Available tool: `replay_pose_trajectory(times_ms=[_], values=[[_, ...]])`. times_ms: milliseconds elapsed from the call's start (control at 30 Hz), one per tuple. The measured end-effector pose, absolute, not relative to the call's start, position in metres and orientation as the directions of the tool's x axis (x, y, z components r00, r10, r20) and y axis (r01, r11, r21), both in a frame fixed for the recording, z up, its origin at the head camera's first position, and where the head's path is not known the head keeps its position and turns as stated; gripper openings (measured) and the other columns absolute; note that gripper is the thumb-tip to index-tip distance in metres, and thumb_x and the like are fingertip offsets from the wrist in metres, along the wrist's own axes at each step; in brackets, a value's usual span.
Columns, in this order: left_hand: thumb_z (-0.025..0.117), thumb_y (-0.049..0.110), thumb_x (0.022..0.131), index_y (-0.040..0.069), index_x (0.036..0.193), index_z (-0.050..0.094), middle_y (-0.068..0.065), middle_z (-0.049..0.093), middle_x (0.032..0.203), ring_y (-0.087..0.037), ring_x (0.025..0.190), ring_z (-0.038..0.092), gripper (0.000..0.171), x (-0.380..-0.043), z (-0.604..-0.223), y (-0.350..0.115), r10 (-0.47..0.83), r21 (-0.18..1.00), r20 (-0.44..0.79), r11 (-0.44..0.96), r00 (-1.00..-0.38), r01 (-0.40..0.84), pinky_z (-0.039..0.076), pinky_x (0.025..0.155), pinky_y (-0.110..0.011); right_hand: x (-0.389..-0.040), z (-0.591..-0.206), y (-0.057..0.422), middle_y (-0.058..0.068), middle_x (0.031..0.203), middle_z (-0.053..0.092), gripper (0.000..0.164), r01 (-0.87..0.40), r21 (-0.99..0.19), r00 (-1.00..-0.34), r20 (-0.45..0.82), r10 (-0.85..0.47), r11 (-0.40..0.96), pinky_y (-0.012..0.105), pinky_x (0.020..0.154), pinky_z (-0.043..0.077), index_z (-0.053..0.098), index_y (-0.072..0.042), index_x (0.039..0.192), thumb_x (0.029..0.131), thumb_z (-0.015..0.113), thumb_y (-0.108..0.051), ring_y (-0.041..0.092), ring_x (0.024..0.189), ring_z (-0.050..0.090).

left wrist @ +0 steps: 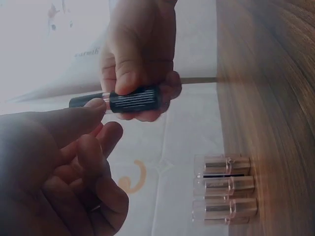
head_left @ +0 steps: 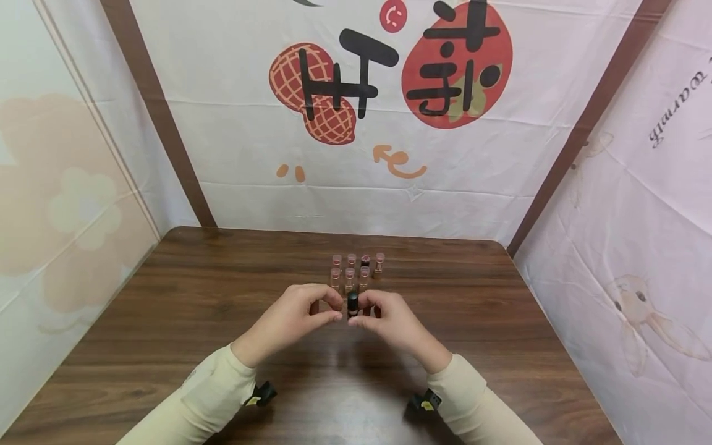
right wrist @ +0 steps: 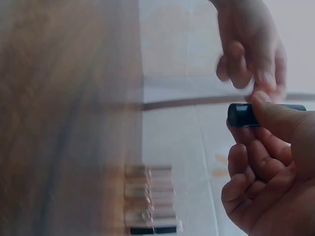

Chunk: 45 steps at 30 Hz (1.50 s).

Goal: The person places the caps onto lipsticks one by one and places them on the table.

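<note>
A black lipstick tube (head_left: 353,303) stands upright between the two hands over the table. My right hand (head_left: 392,318) pinches its side with thumb and fingers. In the left wrist view the lipstick (left wrist: 138,100) shows pale ribbed lines on its wider black end and a clear band beside the right thumb. Close on its other side is my left hand (head_left: 295,318), thumb and index finger bent towards each other with a gap between their tips. The left thumb overlaps the narrower black end in the left wrist view. The right wrist view shows the smooth black end (right wrist: 241,115).
Several lipsticks with clear pinkish caps (head_left: 350,280) stand in two rows just beyond the hands, a dark one (head_left: 364,261) among them. They are on a brown wood-grain table (head_left: 250,259). Printed white cloth (head_left: 239,148) hangs behind and at both sides.
</note>
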<state>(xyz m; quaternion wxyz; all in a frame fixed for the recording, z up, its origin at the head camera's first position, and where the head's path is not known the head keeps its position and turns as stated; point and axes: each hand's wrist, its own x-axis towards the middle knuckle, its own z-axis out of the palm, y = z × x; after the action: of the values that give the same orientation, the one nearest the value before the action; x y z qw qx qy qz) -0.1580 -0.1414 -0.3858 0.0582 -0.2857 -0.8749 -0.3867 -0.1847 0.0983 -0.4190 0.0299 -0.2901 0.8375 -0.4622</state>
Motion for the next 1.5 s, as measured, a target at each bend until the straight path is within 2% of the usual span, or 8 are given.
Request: replay_pose_trajectory(times_ms=[200,333,467,700,867,1100,1300,1500], values=[[0.081,0.025,0.09,0.03,0.096,0.071,0.018,0.067,0.088,-0.004,0.058,0.049,0.013,-0.157,-0.386,-0.145,0.419,0.631,0.322,0.574,-0.849,0.523,0.045,0.055,-0.024,-0.204,-0.416,0.118,-0.001,0.083,0.068,0.016,-0.373,-0.844,-0.903,0.235,-0.36,0.385,0.026,0.058,0.044,0.07,-0.018,0.093,0.087,0.084,-0.024,0.029,0.071,0.056],[0.082,0.025,0.089,0.03,0.095,0.071,0.018,0.066,0.086,-0.005,0.058,0.049,0.014,-0.157,-0.386,-0.147,0.407,0.631,0.317,0.584,-0.857,0.511,0.044,0.055,-0.024,-0.218,-0.42,0.129,0.0,0.088,0.07,0.016,-0.326,-0.864,-0.935,0.235,-0.267,0.382,0.03,0.064,0.05,0.071,-0.017,0.096,0.089,0.083,-0.026,0.025,0.076,0.06],[0.082,0.024,0.089,0.027,0.098,0.072,0.014,0.069,0.089,-0.007,0.06,0.051,0.013,-0.164,-0.387,-0.151,0.409,0.636,0.308,0.583,-0.859,0.506,0.046,0.057,-0.024,-0.232,-0.43,0.136,0.001,0.091,0.071,0.016,-0.295,-0.87,-0.951,0.228,-0.208,0.396,0.033,0.069,0.053,0.072,-0.017,0.098,0.09,0.082,-0.026,0.022,0.081,0.063],[0.079,0.022,0.092,0.023,0.105,0.071,0.01,0.071,0.094,-0.01,0.071,0.065,0.014,-0.179,-0.387,-0.161,0.357,0.692,0.228,0.595,-0.906,0.408,0.052,0.063,-0.026,-0.251,-0.449,0.14,0.0,0.09,0.072,0.017,-0.246,-0.85,-0.969,0.208,-0.132,0.465,0.032,0.069,0.052,0.073,-0.016,0.097,0.088,0.083,-0.026,0.019,0.08,0.063],[0.077,0.022,0.094,0.023,0.108,0.071,0.011,0.072,0.092,-0.012,0.071,0.065,0.016,-0.181,-0.388,-0.165,0.336,0.692,0.223,0.606,-0.915,0.392,0.051,0.062,-0.028,-0.269,-0.461,0.135,-0.002,0.089,0.073,0.017,-0.234,-0.803,-0.972,0.197,-0.128,0.548,0.033,0.07,0.052,0.073,-0.015,0.095,0.087,0.084,-0.025,0.016,0.08,0.064],[0.077,0.023,0.095,0.023,0.11,0.07,0.011,0.073,0.093,-0.009,0.073,0.065,0.016,-0.181,-0.391,-0.167,0.337,0.692,0.23,0.603,-0.913,0.397,0.051,0.062,-0.027,-0.286,-0.469,0.128,-0.001,0.088,0.072,0.019,-0.163,-0.745,-0.987,0.112,-0.119,0.647,0.037,0.073,0.053,0.07,-0.013,0.093,0.087,0.084,-0.025,0.016,0.08,0.065],[0.076,0.025,0.095,0.024,0.111,0.07,0.008,0.073,0.092,-0.012,0.068,0.061,0.016,-0.181,-0.388,-0.172,0.334,0.675,0.229,0.623,-0.914,0.397,0.05,0.06,-0.028,-0.292,-0.471,0.125,0.0,0.087,0.073,0.021,-0.128,-0.733,-0.991,0.069,-0.115,0.668,0.038,0.077,0.053,0.07,-0.011,0.092,0.085,0.086,-0.023,0.017,0.08,0.066],[0.076,0.024,0.095,0.025,0.109,0.07,0.005,0.073,0.091,-0.012,0.063,0.056,0.015,-0.183,-0.387,-0.177,0.331,0.657,0.241,0.636,-0.912,0.405,0.047,0.058,-0.028,-0.296,-0.477,0.125,-0.001,0.084,0.072,0.021,-0.103,-0.717,-0.993,0.033,-0.114,0.689,0.034,0.073,0.05,0.071,-0.012,0.089,0.085,0.086,-0.025,0.016,0.077,0.063]])
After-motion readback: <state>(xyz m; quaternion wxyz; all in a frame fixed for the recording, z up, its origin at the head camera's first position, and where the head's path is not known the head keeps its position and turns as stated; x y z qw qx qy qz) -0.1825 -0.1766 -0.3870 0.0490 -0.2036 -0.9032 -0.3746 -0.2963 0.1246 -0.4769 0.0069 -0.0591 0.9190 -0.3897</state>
